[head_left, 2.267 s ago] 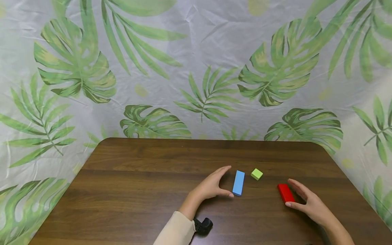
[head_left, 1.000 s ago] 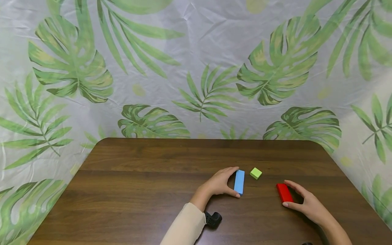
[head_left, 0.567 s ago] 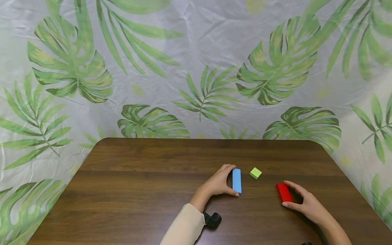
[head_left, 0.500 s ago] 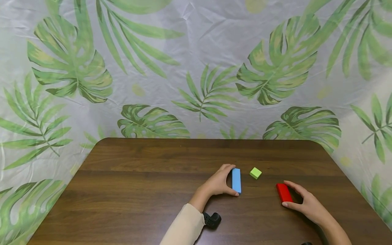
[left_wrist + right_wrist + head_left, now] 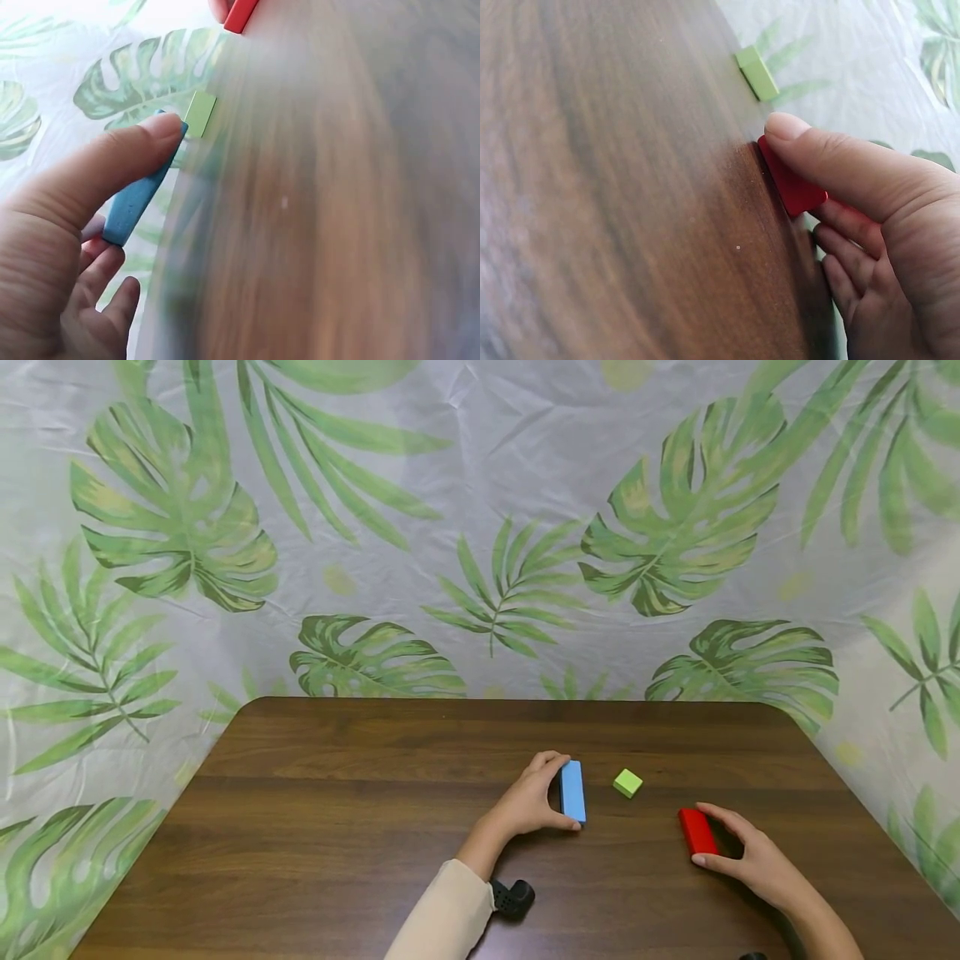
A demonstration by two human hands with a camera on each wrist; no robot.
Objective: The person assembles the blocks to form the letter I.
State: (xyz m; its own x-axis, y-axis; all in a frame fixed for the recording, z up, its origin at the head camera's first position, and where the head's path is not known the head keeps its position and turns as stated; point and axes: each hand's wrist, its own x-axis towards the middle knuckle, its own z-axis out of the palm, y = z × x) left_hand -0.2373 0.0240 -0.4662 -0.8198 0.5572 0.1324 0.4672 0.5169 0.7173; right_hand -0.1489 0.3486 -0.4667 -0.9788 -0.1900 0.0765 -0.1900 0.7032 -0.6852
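My left hand [image 5: 522, 803] grips a blue rectangular block [image 5: 572, 792] by its two ends, thumb at the near end and fingers at the far one. The left wrist view shows the same blue block [image 5: 139, 201] slanting between thumb and fingers. Further right, my right hand [image 5: 757, 860] pinches a red rectangular block [image 5: 698, 832] lengthwise in the same way. Close up, the red block [image 5: 793, 180] sits right at the tabletop, partly covered by the thumb. A small light green block [image 5: 627, 783] lies on the table between the two hands, apart from both.
The dark wood-grain table [image 5: 300, 827] has rounded far corners. Behind it hangs a pale leaf-print cloth [image 5: 480, 527]. A black wrist camera [image 5: 513, 900] sits at the left cuff, beside a beige sleeve [image 5: 446, 910].
My left hand came right to the blue block, took hold of its ends, and has since shifted it left and slightly away. The right hand stays at the red block; the green one has not moved.
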